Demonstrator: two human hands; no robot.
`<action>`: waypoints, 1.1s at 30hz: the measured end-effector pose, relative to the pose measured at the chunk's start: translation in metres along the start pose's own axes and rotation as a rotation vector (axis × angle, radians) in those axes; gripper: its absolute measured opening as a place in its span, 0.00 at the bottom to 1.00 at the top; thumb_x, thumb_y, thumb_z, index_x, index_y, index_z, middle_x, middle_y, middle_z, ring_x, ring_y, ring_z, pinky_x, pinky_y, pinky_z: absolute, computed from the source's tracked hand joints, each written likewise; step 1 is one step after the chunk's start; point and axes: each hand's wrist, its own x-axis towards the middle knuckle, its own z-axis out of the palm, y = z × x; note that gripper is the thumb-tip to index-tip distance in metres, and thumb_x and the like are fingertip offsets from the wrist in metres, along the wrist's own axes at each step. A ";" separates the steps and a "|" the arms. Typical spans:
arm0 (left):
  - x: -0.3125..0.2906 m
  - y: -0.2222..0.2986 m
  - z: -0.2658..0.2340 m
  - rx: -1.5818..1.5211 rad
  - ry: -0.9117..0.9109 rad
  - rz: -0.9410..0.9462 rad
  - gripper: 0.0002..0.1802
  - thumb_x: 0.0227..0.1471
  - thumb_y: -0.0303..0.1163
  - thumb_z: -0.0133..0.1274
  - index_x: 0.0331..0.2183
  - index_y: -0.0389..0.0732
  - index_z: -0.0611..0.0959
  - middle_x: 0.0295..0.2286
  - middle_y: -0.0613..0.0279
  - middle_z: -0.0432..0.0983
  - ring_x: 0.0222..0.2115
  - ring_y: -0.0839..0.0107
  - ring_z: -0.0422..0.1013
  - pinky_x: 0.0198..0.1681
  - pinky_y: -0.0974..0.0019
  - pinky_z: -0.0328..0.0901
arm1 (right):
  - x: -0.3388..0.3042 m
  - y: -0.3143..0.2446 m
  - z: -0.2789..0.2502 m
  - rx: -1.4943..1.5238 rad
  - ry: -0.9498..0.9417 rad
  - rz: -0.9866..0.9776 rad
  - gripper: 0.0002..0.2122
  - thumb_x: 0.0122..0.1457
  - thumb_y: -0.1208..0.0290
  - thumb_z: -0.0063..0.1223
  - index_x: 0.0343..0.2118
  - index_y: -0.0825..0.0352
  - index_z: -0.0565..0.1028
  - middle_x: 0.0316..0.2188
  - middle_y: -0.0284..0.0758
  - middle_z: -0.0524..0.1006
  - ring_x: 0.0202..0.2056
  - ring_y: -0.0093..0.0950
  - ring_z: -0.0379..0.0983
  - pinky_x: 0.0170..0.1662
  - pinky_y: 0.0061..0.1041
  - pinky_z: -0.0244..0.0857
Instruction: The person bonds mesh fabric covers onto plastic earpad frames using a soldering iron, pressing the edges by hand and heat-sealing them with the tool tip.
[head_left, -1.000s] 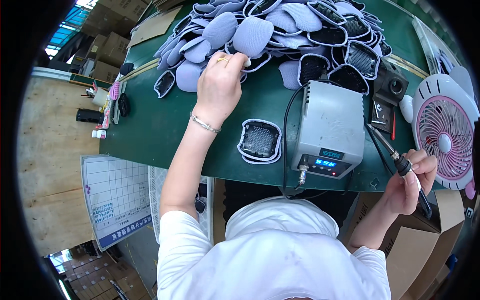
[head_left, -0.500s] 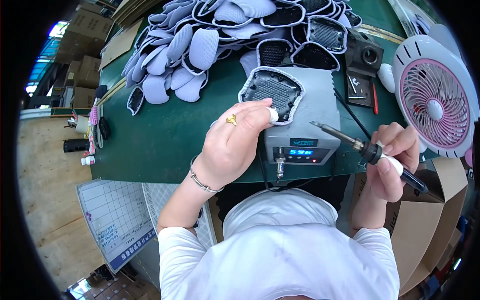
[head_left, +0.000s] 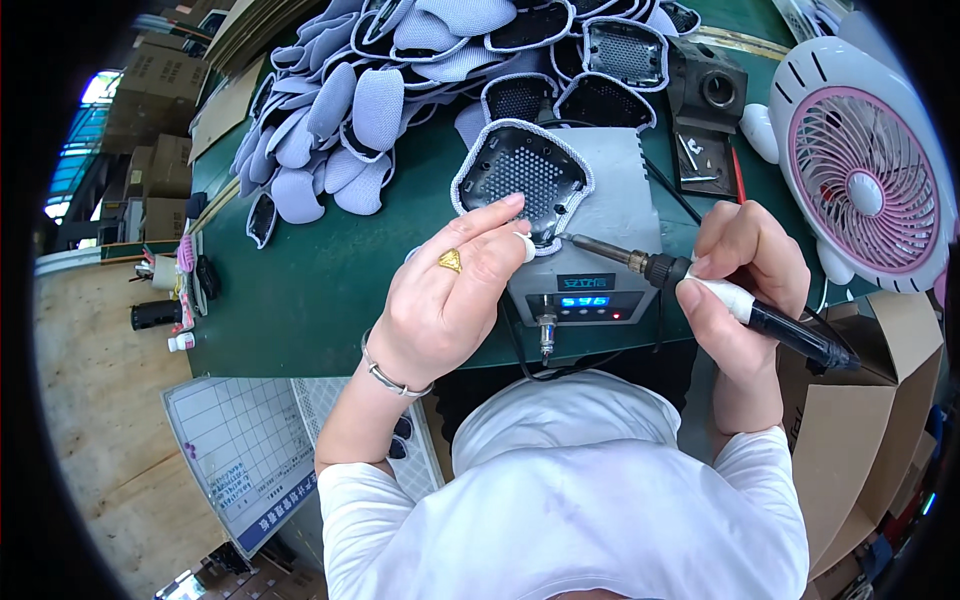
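My left fingers [head_left: 490,215] pinch the pad [head_left: 530,175]. My right fingers [head_left: 715,310], wrapped round the iron [head_left: 658,270], have brought its tip [head_left: 572,238] to the pad's edge, within working reach.

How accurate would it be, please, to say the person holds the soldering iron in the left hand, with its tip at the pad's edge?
Not quite: the head view shows the soldering iron in the right hand, its tip at the edge of the pad.
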 end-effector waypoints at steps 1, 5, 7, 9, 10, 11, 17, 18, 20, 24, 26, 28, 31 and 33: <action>0.001 0.000 0.000 -0.002 -0.002 0.011 0.16 0.43 0.06 0.51 0.32 0.36 0.76 0.31 0.57 0.84 0.41 0.59 0.80 0.39 0.67 0.75 | 0.001 0.000 0.000 -0.012 0.000 -0.024 0.09 0.38 0.72 0.59 0.20 0.64 0.68 0.16 0.30 0.70 0.17 0.22 0.58 0.21 0.18 0.51; 0.000 0.001 0.001 0.004 0.014 0.002 0.16 0.42 0.06 0.52 0.31 0.36 0.76 0.30 0.57 0.84 0.41 0.59 0.80 0.39 0.67 0.75 | -0.005 -0.003 0.003 0.029 0.056 0.019 0.09 0.38 0.71 0.59 0.20 0.64 0.68 0.16 0.30 0.69 0.17 0.22 0.58 0.21 0.18 0.51; 0.000 0.001 0.001 0.005 0.017 0.001 0.16 0.42 0.06 0.52 0.31 0.36 0.76 0.30 0.57 0.84 0.41 0.59 0.80 0.39 0.67 0.75 | -0.006 -0.003 0.002 0.042 0.079 0.034 0.09 0.38 0.71 0.59 0.20 0.64 0.68 0.16 0.30 0.69 0.17 0.22 0.58 0.21 0.18 0.51; 0.000 0.002 0.001 0.005 0.009 -0.010 0.16 0.41 0.06 0.52 0.31 0.36 0.77 0.31 0.57 0.84 0.42 0.59 0.80 0.39 0.67 0.75 | -0.006 -0.002 -0.001 0.012 0.022 0.035 0.09 0.39 0.71 0.59 0.21 0.64 0.68 0.17 0.30 0.69 0.18 0.21 0.59 0.22 0.18 0.51; 0.000 0.003 0.001 0.006 0.006 -0.016 0.16 0.41 0.06 0.52 0.31 0.36 0.77 0.32 0.56 0.84 0.42 0.59 0.80 0.39 0.66 0.75 | -0.006 -0.002 -0.002 -0.003 -0.007 0.035 0.09 0.39 0.71 0.59 0.21 0.64 0.68 0.18 0.30 0.69 0.19 0.21 0.59 0.22 0.17 0.51; 0.000 0.003 0.001 0.006 0.003 -0.022 0.16 0.41 0.06 0.52 0.32 0.36 0.77 0.32 0.56 0.84 0.43 0.59 0.80 0.39 0.66 0.75 | -0.006 -0.001 -0.004 -0.018 -0.037 0.035 0.09 0.39 0.71 0.59 0.22 0.64 0.68 0.18 0.30 0.69 0.19 0.21 0.59 0.23 0.17 0.51; 0.008 0.005 0.001 0.016 0.010 0.002 0.10 0.43 0.13 0.56 0.32 0.32 0.82 0.31 0.57 0.81 0.36 0.59 0.79 0.40 0.66 0.75 | -0.008 0.005 -0.013 0.135 0.169 -0.010 0.10 0.42 0.71 0.58 0.26 0.64 0.69 0.21 0.31 0.69 0.21 0.21 0.59 0.26 0.16 0.52; 0.008 0.002 0.001 -0.001 -0.013 0.002 0.10 0.44 0.13 0.56 0.33 0.32 0.82 0.31 0.58 0.80 0.34 0.60 0.78 0.39 0.67 0.74 | -0.009 0.007 -0.015 0.169 0.190 -0.018 0.10 0.43 0.71 0.57 0.27 0.64 0.68 0.21 0.31 0.69 0.21 0.20 0.59 0.26 0.16 0.52; 0.009 -0.006 0.000 -0.035 -0.059 0.002 0.10 0.46 0.12 0.55 0.34 0.33 0.83 0.31 0.59 0.79 0.31 0.64 0.76 0.37 0.68 0.74 | -0.010 0.011 -0.019 0.239 0.232 -0.035 0.09 0.47 0.70 0.55 0.29 0.63 0.67 0.21 0.31 0.68 0.20 0.18 0.58 0.25 0.16 0.51; 0.004 -0.014 -0.005 -0.439 0.095 -0.328 0.11 0.50 0.14 0.55 0.38 0.33 0.82 0.33 0.61 0.76 0.30 0.70 0.73 0.36 0.73 0.71 | -0.010 0.011 -0.019 0.302 0.252 -0.026 0.09 0.50 0.69 0.54 0.31 0.63 0.67 0.22 0.31 0.69 0.19 0.17 0.59 0.25 0.14 0.51; 0.002 -0.017 -0.010 -0.835 0.279 -0.656 0.12 0.54 0.15 0.54 0.41 0.33 0.80 0.34 0.62 0.74 0.31 0.74 0.71 0.36 0.76 0.70 | -0.011 0.008 -0.016 0.326 0.250 -0.001 0.09 0.51 0.69 0.54 0.31 0.64 0.66 0.22 0.32 0.71 0.19 0.16 0.60 0.24 0.13 0.52; -0.001 -0.018 -0.010 -0.852 0.308 -0.660 0.11 0.54 0.15 0.54 0.42 0.33 0.80 0.34 0.62 0.74 0.31 0.74 0.71 0.36 0.76 0.70 | -0.009 0.002 -0.009 0.337 0.256 0.007 0.08 0.51 0.70 0.55 0.31 0.64 0.67 0.22 0.31 0.71 0.19 0.16 0.60 0.24 0.13 0.53; -0.002 -0.018 -0.007 -0.942 0.382 -0.693 0.11 0.56 0.16 0.53 0.43 0.32 0.78 0.35 0.61 0.74 0.31 0.77 0.71 0.37 0.77 0.69 | -0.002 -0.009 0.005 0.336 0.283 0.060 0.08 0.51 0.75 0.58 0.29 0.65 0.69 0.22 0.30 0.72 0.19 0.16 0.62 0.23 0.12 0.56; 0.000 -0.015 -0.006 -0.937 0.394 -0.689 0.13 0.55 0.15 0.53 0.44 0.33 0.77 0.34 0.61 0.75 0.31 0.77 0.71 0.37 0.77 0.69 | 0.003 -0.013 0.011 0.296 0.260 0.069 0.07 0.52 0.76 0.58 0.29 0.65 0.69 0.21 0.30 0.72 0.18 0.15 0.62 0.23 0.11 0.56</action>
